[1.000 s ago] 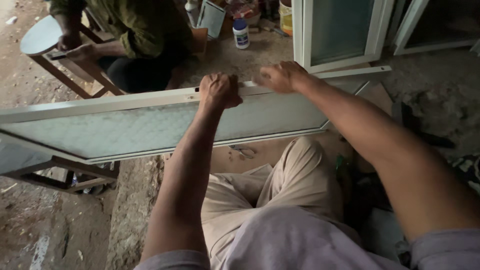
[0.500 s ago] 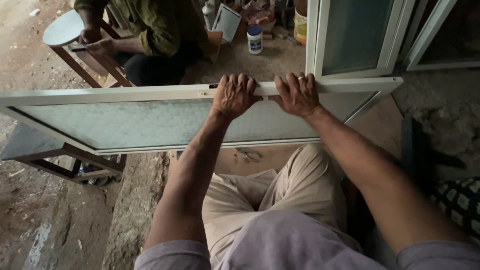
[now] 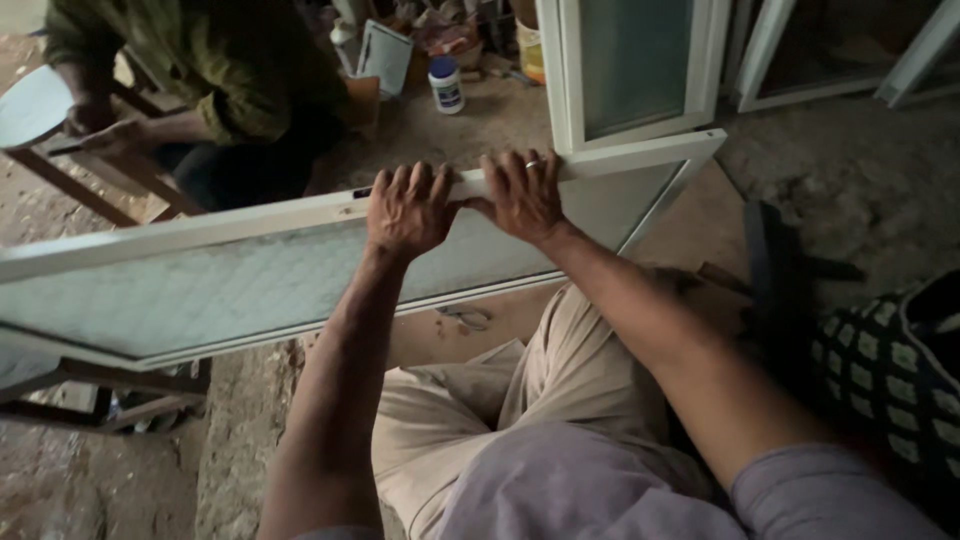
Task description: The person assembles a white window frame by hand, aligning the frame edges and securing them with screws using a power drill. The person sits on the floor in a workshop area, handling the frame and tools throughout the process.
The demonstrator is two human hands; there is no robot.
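Note:
A long white-framed window panel (image 3: 200, 285) with frosted wired glass lies across my lap, running from the left edge to the upper right. My left hand (image 3: 410, 208) grips its far top rail, fingers curled over the edge. My right hand (image 3: 522, 195), with a ring on one finger, holds the same rail right beside it, the two hands almost touching. Both forearms reach forward over my beige trousers (image 3: 520, 400).
Another person (image 3: 215, 90) in a green shirt sits at the upper left by a wooden frame (image 3: 90, 185). A white bottle (image 3: 446, 85) and small cans stand on the concrete floor behind. Upright white window frames (image 3: 630, 70) lean at the back. A checkered cloth (image 3: 880, 370) lies at right.
My two hands have come closer together on the top rail. The panel has tilted and shifted, its right end now higher, as my view moved nearer.

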